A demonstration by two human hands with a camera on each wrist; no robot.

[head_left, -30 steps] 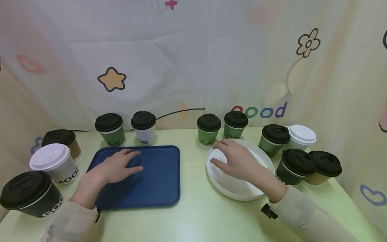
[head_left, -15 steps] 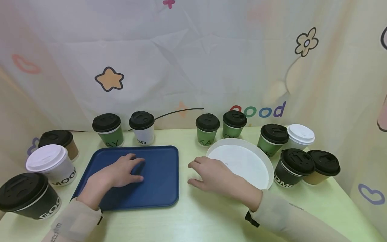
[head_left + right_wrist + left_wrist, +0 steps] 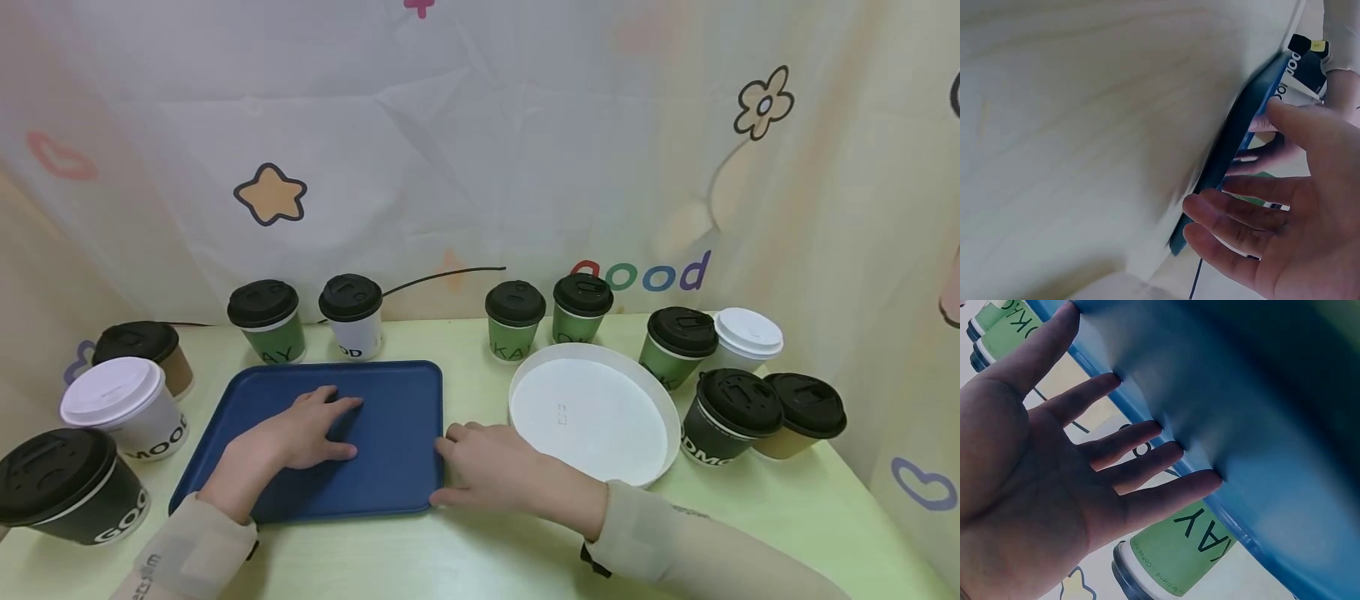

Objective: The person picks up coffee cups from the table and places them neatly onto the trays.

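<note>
A dark blue rectangular tray [image 3: 390, 433] lies on the table, left of the middle. My left hand [image 3: 288, 437] rests its spread fingertips on the tray's surface; the left wrist view has these straight fingers [image 3: 1172, 494] meeting the blue plastic. At the tray's right edge is my right hand [image 3: 498, 471], thumb and fingers apart. In the right wrist view its loosely bent fingers [image 3: 1229, 219] lie along the tray's rim [image 3: 1229, 144]; firm contact there is hard to tell. Just right of this hand sits a round white tray [image 3: 592, 417] with a raised rim.
Lidded paper cups stand around: a green cup [image 3: 273, 325] and a white cup [image 3: 352, 321] behind the blue tray, a large black cup [image 3: 71, 492] and white-lidded cup [image 3: 131, 408] at left. More green cups [image 3: 513, 321] line the back; a black cup [image 3: 727, 417] stands right.
My right hand has moved left from over the round white tray to the blue tray's right edge. My left hand stays over the blue tray, fingers shifted slightly right.
</note>
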